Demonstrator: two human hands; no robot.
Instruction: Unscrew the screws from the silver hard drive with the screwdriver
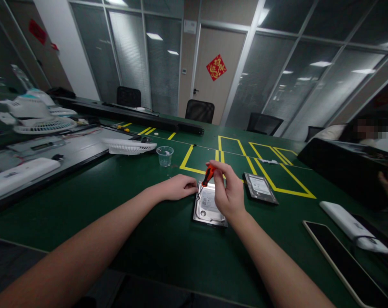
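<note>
A silver hard drive (207,209) with a white label lies flat on the green table (142,248). My right hand (228,188) is closed round the red and black handle of a screwdriver (208,174), whose shaft points down at the drive's upper left part. Beside the drive's left edge rests my left hand (180,187), its fingers bent together at the edge; whatever they may pinch is too small to make out. A second hard drive (261,187) lies to the right of my right hand.
A clear plastic cup (165,157) stands left of the drives, near a white fan grille (128,146). A phone (344,265) and a white device (353,226) lie at the right. Behind them is a black box (338,171), with a person beside it.
</note>
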